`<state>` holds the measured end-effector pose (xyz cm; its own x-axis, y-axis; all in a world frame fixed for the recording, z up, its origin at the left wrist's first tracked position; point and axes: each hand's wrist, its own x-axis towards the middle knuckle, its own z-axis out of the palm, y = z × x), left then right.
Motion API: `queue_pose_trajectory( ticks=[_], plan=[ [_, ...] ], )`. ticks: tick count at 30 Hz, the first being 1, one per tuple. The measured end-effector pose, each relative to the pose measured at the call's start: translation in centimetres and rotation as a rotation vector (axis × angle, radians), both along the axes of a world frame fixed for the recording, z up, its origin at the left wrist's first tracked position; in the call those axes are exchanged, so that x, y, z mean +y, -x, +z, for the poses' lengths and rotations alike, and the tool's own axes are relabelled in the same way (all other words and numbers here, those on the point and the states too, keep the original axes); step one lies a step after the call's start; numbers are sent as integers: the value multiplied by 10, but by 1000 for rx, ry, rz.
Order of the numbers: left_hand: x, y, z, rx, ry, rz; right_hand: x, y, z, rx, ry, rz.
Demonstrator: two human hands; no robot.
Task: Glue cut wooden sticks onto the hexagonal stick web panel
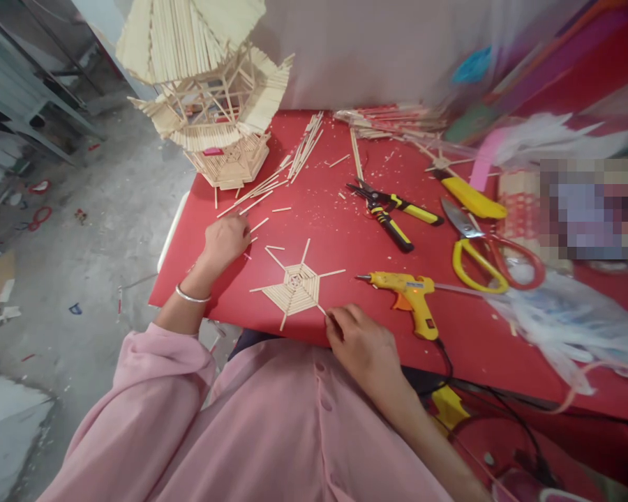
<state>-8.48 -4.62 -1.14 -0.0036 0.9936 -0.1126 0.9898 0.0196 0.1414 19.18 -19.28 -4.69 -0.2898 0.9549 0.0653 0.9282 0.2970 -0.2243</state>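
Note:
A hexagonal web-like piece of thin wooden sticks (303, 293) lies on the red table, its spokes sticking outward and some of its sides filled with rows of sticks. My right hand (363, 345) is closed at the table's near edge, thumb and fingertips at the end of one spoke. Farther left, my left hand (227, 238) rests on the tabletop with its fingers curled down and partly hidden. Loose wooden sticks (262, 187) lie just beyond it, and short stick ends show beside its fingers. A yellow glue gun (411, 291) lies right of the web-like piece.
A tiered stick-built model pagoda (230, 132) stands at the back left. Black-and-yellow pliers (398, 213), large scissors (479, 251) and a yellow-handled cutter (471, 195) lie to the right. Plastic bags (565, 321) and bundled sticks (398, 122) lie around the red table (314, 202).

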Motion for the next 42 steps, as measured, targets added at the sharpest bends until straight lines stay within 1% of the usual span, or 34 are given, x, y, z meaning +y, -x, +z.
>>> queue_pose_trajectory(
  ticks=[3, 5, 7, 10, 12, 14, 16, 17, 19, 20, 23, 26, 29, 32, 33, 36, 38, 39, 42],
  plan=[
    [2, -2, -3, 66, -1, -46, 2, 10, 0, 16, 19, 16],
    [2, -1, -7, 102, -24, -76, 6, 9, 3, 53, 3, 29],
    [2, 1, -11, 142, -52, -107, 12, -3, 5, 89, -73, -4],
    [-2, 5, -10, 152, -103, -116, 20, -37, 8, 90, -249, -170],
    [-11, 9, -5, 73, -173, -88, 23, -63, 8, 67, -305, -260],
    [-26, 12, 2, -72, -261, -50, 24, -82, 8, 77, -305, -315],
    [-45, 13, 8, -247, -295, -40, 27, -88, 10, 131, -269, -334],
    [-56, 12, 9, -339, -262, -49, 29, -86, 11, 166, -247, -324],
    [-76, 9, 7, -496, -169, -49, 33, -71, 15, 223, -216, -264],
    [-85, 7, 4, -547, -132, -45, 36, -61, 16, 238, -206, -212],
    [-103, 1, -10, -657, -59, 7, 42, -31, 21, 219, -160, -62],
    [-108, 0, -24, -734, -52, 76, 45, -16, 26, 128, -126, -20],
    [-105, 0, -32, -765, -31, 109, 56, -5, 34, 80, -83, -2],
    [-99, -1, -34, -772, -25, 124, 82, 22, 41, 77, 5, 58],
    [-97, -2, -34, -777, -24, 124, 93, 35, 42, 71, 49, 109],
    [-96, -3, -34, -808, -10, 114, 130, 72, 40, -4, 155, 204],
    [-96, -4, -35, -828, -3, 109, 152, 92, 36, -62, 243, 214],
    [-96, -4, -36, -836, -4, 111, 162, 99, 34, -76, 255, 209],
    [-94, -6, -34, -844, -13, 109, 188, 112, 30, -92, 218, 182]
  ],
)
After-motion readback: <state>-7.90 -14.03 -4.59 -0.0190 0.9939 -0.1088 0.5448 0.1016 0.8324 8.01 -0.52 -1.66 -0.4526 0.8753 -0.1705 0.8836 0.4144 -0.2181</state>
